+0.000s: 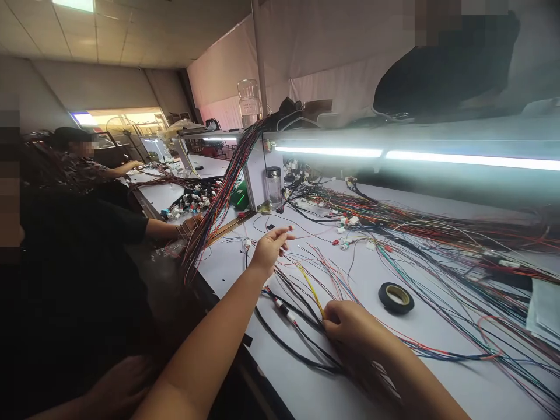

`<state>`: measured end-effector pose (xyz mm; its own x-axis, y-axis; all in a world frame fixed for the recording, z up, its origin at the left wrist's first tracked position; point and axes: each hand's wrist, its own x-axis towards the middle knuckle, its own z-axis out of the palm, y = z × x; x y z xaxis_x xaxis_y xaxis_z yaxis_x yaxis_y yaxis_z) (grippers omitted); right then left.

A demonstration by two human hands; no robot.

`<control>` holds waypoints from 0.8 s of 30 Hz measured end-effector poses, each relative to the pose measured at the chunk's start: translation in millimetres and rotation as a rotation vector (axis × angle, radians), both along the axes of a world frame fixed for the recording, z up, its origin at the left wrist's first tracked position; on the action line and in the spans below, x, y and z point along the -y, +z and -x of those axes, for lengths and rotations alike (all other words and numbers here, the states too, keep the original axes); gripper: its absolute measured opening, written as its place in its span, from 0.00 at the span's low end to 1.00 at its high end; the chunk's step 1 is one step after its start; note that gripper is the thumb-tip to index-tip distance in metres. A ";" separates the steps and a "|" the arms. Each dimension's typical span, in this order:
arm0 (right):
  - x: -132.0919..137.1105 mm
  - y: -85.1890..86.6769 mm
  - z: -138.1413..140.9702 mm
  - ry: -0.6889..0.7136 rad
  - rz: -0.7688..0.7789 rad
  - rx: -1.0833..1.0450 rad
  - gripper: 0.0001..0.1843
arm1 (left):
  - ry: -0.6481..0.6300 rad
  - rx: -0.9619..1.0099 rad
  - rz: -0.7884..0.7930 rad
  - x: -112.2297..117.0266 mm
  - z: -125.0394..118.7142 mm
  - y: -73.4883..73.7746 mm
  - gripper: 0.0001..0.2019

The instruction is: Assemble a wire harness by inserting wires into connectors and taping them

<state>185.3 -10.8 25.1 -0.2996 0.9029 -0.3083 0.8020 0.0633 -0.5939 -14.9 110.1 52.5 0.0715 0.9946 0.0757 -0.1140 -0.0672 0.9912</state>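
Note:
My left hand (270,247) is raised over the white workbench (437,373), its fingers pinched on the end of a thin wire (289,235). Nearer to me, my right hand (347,324) rests closed on a bundle of coloured wires (301,291), gripping them where a yellow wire (311,286) runs in. Black cables (289,341) loop on the bench just left of that hand.
A roll of black tape (396,297) lies right of my hands. Many loose wires and small connectors (350,221) cover the far bench. A thick hanging wire bundle (219,204) and a clear jar (274,186) stand behind. A co-worker's hand (190,224) works at left.

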 end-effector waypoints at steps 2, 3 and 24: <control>-0.1 -0.4 -0.1 -0.003 0.016 0.021 0.04 | 0.059 -0.032 0.029 -12.1 11.4 -11.9 0.15; -0.1 -0.6 0.0 -0.007 0.018 0.031 0.04 | 0.078 -0.052 0.031 -18.4 16.5 -14.1 0.14; 4.9 9.7 -2.8 0.068 -0.049 -0.033 0.05 | 0.003 -0.796 -0.073 -61.8 32.3 -58.8 0.11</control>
<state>188.1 -15.7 34.8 -0.3702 0.8937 -0.2534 0.7747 0.1464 -0.6151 -47.2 171.9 -6.3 0.1287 0.9893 0.0683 0.6260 -0.1345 0.7682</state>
